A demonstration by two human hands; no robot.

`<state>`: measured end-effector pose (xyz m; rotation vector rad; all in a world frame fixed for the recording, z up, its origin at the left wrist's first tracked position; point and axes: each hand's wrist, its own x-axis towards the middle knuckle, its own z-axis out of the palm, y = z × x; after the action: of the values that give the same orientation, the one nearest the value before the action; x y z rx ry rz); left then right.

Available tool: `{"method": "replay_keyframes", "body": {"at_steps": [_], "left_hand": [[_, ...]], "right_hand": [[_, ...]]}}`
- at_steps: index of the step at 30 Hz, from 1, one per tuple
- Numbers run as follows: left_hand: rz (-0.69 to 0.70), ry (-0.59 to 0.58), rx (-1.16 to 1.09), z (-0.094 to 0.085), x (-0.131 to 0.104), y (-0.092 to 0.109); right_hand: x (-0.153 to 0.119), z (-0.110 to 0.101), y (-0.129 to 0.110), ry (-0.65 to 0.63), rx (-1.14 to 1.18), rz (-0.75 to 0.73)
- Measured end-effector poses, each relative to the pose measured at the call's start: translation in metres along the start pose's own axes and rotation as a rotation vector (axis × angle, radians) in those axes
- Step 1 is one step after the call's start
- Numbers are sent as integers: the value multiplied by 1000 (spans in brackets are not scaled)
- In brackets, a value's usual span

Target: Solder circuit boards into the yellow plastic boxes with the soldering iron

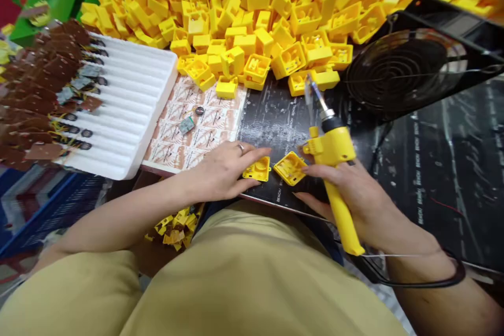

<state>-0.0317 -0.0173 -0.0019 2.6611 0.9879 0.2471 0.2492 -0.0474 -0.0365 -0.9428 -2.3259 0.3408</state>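
Note:
My left hand [226,170] is closed around a small open yellow plastic case half [258,169], thumb on its near side and fingers on its far side. Just right of it, tilted on the black board, lies a second yellow case half [290,168] with its inside facing up. My right hand [350,189] grips a yellow soldering gun [334,147] whose metal tip points away from me. Fingers of that hand reach beside the second case half; whether they touch it I cannot tell. A small circuit board [186,125] wired to a round black part [199,111] lies on the printed sheet.
A large heap of yellow cases [236,21] covers the back. At left, a white foam tray [129,100] carries brown boards [39,79] with wires. A black fan [409,63] stands at right. Below the table edge sits a box of yellow pieces [177,228].

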Motion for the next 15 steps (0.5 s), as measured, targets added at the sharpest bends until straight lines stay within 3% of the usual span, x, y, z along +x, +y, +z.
{"method": "replay_keyframes", "body": {"at_steps": [2,6,9,11,13,15], "left_hand": [[-20,14,32,5,1,3],[-38,11,63,15,10,6],[29,63,15,18,15,5],[35,125,44,11,15,0],[-99,181,169,-6,10,-15],[-368,198,334,-30,3,-37]], "right_hand": [[4,7,0,-32,15,-63],[5,8,-8,31,-152,-122],[3,3,-13,70,-343,-82],[3,3,-12,63,-347,-41],[3,6,-10,23,-236,-27],[3,12,-6,-5,-131,-27]]}}
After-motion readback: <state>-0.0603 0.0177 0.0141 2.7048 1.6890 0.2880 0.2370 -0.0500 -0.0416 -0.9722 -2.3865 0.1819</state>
